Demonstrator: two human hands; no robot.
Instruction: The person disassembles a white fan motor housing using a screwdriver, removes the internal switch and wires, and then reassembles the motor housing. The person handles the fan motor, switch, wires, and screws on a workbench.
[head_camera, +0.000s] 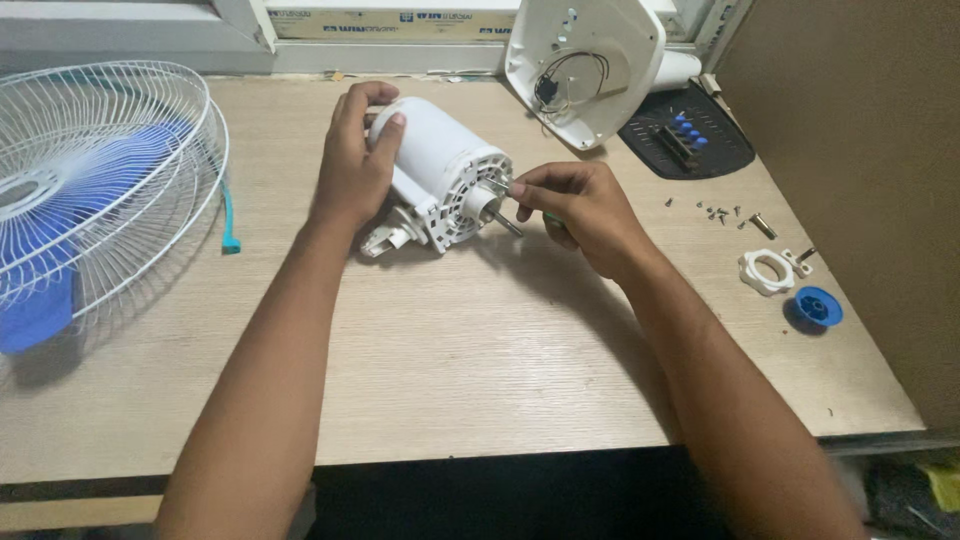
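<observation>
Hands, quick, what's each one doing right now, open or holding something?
Left hand: closed around the white fan motor housing, steadying it.
Right hand: fingers pinched on a thin tool at the motor's front face.

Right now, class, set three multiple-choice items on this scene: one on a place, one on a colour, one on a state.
1. Where does the fan guard lie?
A. left of the motor
B. right of it
C. on it

2. What colour is the cap near the table edge?
A. red
B. blue
C. green

3. What does the left hand do?
A. hangs free
B. lies flat
C. grips the motor

Answers: 1 A, the guard is at far left. 2 B, it is blue. 3 C, fingers wrap the housing while the right hand works at the shaft.
</observation>
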